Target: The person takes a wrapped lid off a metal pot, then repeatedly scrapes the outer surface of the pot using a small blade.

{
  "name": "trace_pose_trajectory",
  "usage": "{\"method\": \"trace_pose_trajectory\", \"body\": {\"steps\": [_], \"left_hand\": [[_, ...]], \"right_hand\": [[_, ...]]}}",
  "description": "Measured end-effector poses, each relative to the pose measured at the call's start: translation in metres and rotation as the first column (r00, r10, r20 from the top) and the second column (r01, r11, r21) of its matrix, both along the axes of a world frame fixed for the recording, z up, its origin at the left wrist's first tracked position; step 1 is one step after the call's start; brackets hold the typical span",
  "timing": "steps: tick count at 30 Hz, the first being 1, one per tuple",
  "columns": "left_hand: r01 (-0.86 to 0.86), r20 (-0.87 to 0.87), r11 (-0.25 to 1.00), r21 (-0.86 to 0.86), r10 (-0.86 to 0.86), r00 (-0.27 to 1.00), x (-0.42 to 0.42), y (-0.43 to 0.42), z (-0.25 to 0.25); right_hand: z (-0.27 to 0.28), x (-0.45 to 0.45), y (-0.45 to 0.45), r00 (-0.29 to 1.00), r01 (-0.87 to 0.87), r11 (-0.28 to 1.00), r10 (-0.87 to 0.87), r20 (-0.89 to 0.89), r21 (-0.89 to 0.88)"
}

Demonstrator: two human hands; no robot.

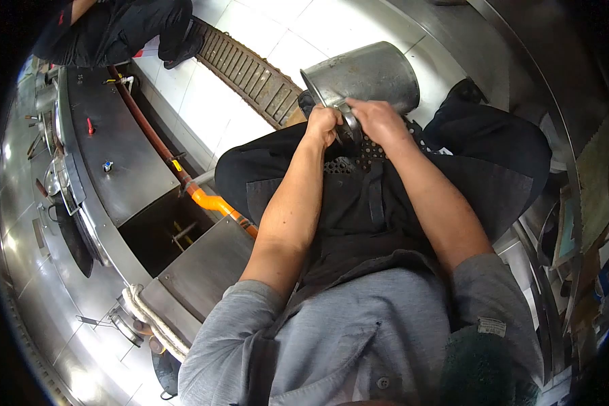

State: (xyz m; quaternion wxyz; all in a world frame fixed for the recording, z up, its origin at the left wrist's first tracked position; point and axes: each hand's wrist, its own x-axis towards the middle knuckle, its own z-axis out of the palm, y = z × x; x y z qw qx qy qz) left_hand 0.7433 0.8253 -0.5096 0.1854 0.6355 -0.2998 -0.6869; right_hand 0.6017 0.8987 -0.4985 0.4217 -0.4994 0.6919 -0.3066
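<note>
A large grey metal pot (pixel 369 73) lies tipped in front of my knees, its rim towards my hands. My left hand (pixel 323 127) is closed in a fist beside that rim. My right hand (pixel 380 124) reaches in from the other side, its fingers bent down onto a shiny curved metal piece (pixel 350 126) between the hands. The hands hide most of this piece, and I cannot tell what it is. Below my hands, between my thighs, a dark perforated surface (pixel 372 152) shows in part.
A slatted drain grate (pixel 243 68) crosses the white tiled floor (pixel 260 30). On the left runs a steel kitchen counter (pixel 118 152) with an orange pipe (pixel 213 201) along its side. Another person's dark-clothed leg (pixel 142 30) is at the top left. A steel cabinet edge stands at the right.
</note>
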Motion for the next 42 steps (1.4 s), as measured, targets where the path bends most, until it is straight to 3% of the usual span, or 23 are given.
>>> {"method": "trace_pose_trajectory", "body": {"steps": [1,3,6,11,13,15,17,19,23,25,27,29,32,36,40,42], "left_hand": [[-0.023,-0.03,1.0,-0.016,0.022,0.999,0.0,0.001,0.0],[-0.023,-0.02,1.0,-0.011,0.023,1.0,0.001,0.003,-0.001],[-0.01,-0.039,1.0,-0.004,0.01,0.999,0.001,0.0,-0.003],[-0.007,0.025,1.0,-0.004,0.007,1.0,-0.001,0.001,0.005],[0.027,0.047,1.0,0.006,-0.027,0.999,0.001,-0.001,0.006],[0.057,0.065,0.998,0.015,-0.058,0.996,0.0,-0.002,0.001],[0.012,0.018,1.0,-0.009,-0.012,1.0,0.005,-0.002,-0.008],[0.019,-0.006,1.0,-0.016,-0.019,1.0,0.009,-0.003,-0.014],[0.013,-0.065,1.0,-0.014,-0.014,0.998,0.008,-0.003,-0.015],[0.03,0.044,0.999,-0.012,-0.03,0.999,0.007,-0.004,-0.011],[-0.011,0.036,1.0,-0.025,0.012,0.999,0.006,-0.002,-0.008],[-0.043,0.018,0.998,-0.034,0.044,0.999,0.003,-0.002,-0.005],[-0.003,0.059,0.999,-0.044,0.005,0.998,0.006,-0.004,-0.015],[0.004,-0.014,1.0,-0.014,-0.005,1.0,0.013,-0.006,-0.018],[0.014,0.019,0.999,-0.03,-0.014,1.0,0.007,-0.005,-0.011],[-0.006,0.013,1.0,-0.014,0.006,1.0,0.005,-0.003,-0.007]], "right_hand": [[-0.004,-0.002,-0.001,0.996,0.077,0.997,-0.077,0.048,0.003],[-0.005,-0.009,-0.001,0.996,0.091,0.996,-0.091,-0.019,-0.009],[0.009,0.0,0.001,0.99,-0.127,0.992,0.127,-0.059,0.008],[-0.009,-0.009,0.002,0.999,0.041,0.997,-0.043,0.02,0.068],[-0.003,-0.005,0.003,1.0,0.02,0.997,-0.019,-0.018,0.072],[0.003,0.001,0.006,0.992,-0.111,0.994,0.11,-0.056,-0.015],[-0.002,-0.002,0.005,0.994,-0.101,0.995,0.101,-0.03,0.003],[-0.007,-0.01,0.002,0.998,0.054,0.996,-0.055,0.008,0.07],[0.01,0.002,0.006,0.994,-0.076,0.994,0.082,-0.077,0.077],[-0.002,0.0,0.007,0.994,-0.08,0.997,0.079,-0.082,-0.018],[-0.013,-0.008,0.004,0.996,0.087,0.996,-0.087,0.004,-0.002],[-0.018,-0.008,0.006,0.994,0.11,0.993,-0.11,-0.008,-0.033],[-0.006,0.002,0.008,0.996,-0.091,0.993,0.093,0.016,-0.076],[0.003,-0.011,0.004,0.998,0.058,0.997,-0.059,0.02,0.054],[0.011,-0.001,0.009,0.996,-0.085,0.996,0.085,-0.008,-0.018],[0.006,-0.004,0.008,0.999,-0.032,0.999,0.033,0.021,-0.024]]}}
